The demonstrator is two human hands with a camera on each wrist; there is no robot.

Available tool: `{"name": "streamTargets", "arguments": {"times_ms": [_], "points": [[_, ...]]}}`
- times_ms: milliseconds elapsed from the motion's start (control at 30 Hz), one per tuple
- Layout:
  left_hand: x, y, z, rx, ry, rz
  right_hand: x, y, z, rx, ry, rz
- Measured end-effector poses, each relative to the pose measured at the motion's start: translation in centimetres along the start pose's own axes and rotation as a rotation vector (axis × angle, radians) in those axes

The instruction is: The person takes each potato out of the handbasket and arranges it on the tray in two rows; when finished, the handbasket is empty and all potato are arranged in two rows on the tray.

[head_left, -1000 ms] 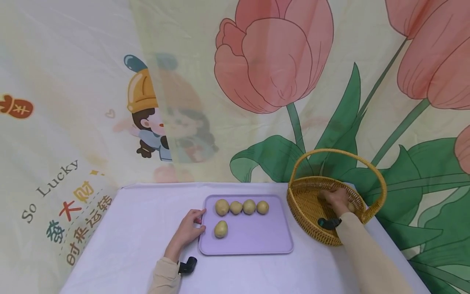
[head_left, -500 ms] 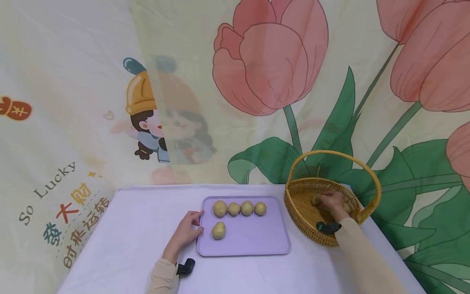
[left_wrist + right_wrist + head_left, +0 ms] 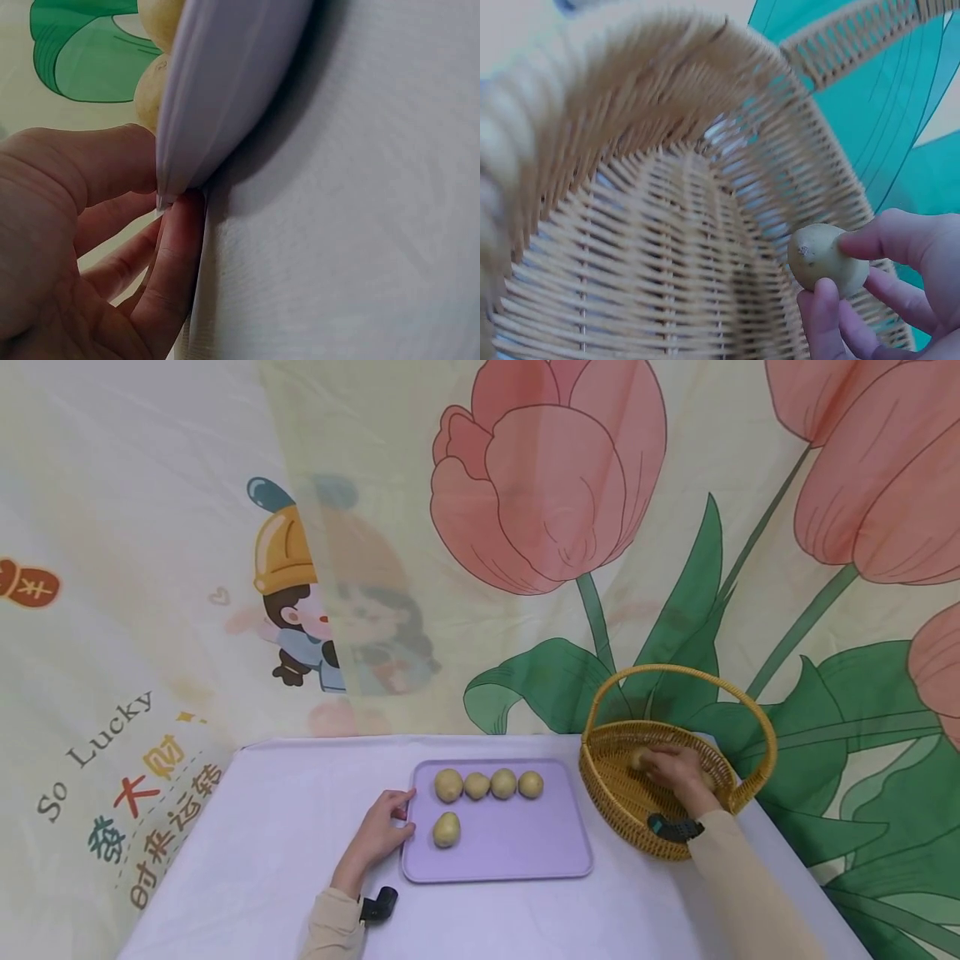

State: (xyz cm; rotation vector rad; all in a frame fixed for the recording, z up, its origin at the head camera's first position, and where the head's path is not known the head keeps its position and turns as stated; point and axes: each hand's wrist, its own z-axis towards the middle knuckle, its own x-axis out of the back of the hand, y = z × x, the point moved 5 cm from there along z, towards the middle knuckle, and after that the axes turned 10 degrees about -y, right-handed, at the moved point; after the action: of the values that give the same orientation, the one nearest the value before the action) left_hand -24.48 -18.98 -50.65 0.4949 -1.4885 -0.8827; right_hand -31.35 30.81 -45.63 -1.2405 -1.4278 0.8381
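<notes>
My right hand (image 3: 678, 774) is inside the wicker basket (image 3: 626, 833) and pinches a potato (image 3: 826, 259) between thumb and fingers, above the woven bottom in the right wrist view. On the left, my left hand (image 3: 382, 828) holds the left edge of the lilac tray (image 3: 517, 852). In the left wrist view its thumb (image 3: 120, 161) lies at the rim and a fingertip (image 3: 184, 225) is under the edge. Several potatoes stand in a row along the tray's far side, among them a large one (image 3: 448, 785). A single potato (image 3: 446, 830) lies in front of them.
The basket's tall arched handle (image 3: 678, 670) rises over the right hand. White cloth (image 3: 315, 777) covers the table. A printed curtain (image 3: 555, 510) hangs right behind its far edge. A pale round shape beside the right hand in the basket is mostly hidden.
My right hand has taken hold of a potato in the basket and shifted slightly left with it. The left hand stays at the tray. The head view has moved slightly.
</notes>
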Motion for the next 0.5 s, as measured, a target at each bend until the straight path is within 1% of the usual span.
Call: {"name": "streamTargets", "arguments": {"times_ms": [233,300,500], "points": [[0.1,-0.1,-0.1,-0.010,0.000,-0.020,-1.1,-1.5,-1.1,0.062,-0.053,0.046],[0.1,-0.1,0.0,-0.002,0.002,-0.023,-1.3,-1.9,-1.3,0.081,-0.058,0.042],[0.0,-0.2,0.0,-0.008,0.001,-0.014,-2.1,-3.0,-2.3,0.121,-0.057,0.049]]}}
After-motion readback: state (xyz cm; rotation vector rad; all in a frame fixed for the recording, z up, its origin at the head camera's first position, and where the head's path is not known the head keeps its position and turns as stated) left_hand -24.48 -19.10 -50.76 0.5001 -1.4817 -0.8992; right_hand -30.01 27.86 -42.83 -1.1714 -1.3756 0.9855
